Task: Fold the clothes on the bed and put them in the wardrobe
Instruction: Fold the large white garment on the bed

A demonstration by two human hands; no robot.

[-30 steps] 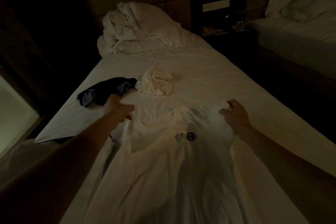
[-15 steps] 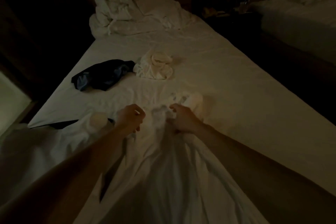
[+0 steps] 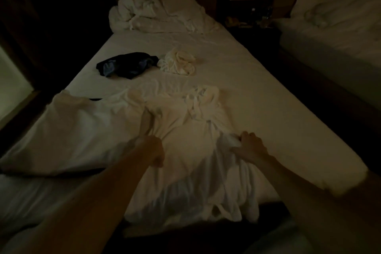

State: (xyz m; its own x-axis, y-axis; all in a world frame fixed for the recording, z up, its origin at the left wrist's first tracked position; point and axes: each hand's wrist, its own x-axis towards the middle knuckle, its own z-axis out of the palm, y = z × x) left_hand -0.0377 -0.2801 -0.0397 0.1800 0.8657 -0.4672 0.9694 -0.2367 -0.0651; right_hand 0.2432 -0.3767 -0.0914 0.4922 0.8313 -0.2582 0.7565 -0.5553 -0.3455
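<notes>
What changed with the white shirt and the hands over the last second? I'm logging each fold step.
The hands went from the shirt's shoulders to the middle, then down its sides: left hand and right hand now grip the white shirt lower, its top bunched. The dark garment and cream garment stayed put on the bed.

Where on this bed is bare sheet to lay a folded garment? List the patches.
Bare sheet runs along the right edge of the bed, beside the white T-shirt. Another strip lies between the duvet heap and the dark garment and cream garment. Crowded: near left, where both hands grip the T-shirt.
</notes>
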